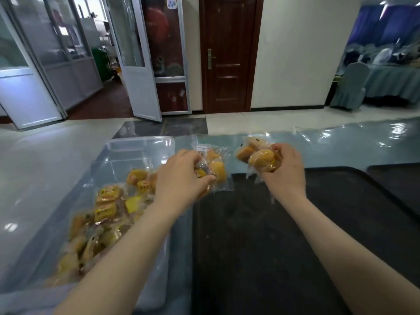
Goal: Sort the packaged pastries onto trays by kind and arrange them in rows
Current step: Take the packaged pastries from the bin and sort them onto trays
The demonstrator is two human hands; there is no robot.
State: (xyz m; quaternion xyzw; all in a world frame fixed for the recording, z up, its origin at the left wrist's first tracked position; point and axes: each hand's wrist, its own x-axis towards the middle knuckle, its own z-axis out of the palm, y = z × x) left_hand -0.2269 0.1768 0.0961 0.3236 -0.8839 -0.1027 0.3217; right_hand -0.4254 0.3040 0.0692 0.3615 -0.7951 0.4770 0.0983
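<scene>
Glossy blue-grey plastic-covered table (341, 142): clear plastic bin (141, 144) of yellow wrapped pastries (106, 201) at left edge, black rectangular tray (272, 235) alongside. Left hand (181, 176) grasps several clear-wrapped pastry packets (216, 164). Right hand (286, 169) grasps a second cluster of golden pastry packets (256, 153) above the tray's far edge.

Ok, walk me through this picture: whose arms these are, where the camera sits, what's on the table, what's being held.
There is no machine here: the arms belong to a person wearing a camera on the head, looking forward and down. The left hand grips a bunch of packaged pastries, fingers curled round them. The right hand holds another bunch. On the left lies a clear plastic bin holding a loose pile of pastries. Under the forearms lies a dark tray, bare where it shows, and a second dark tray sits at the right edge.
</scene>
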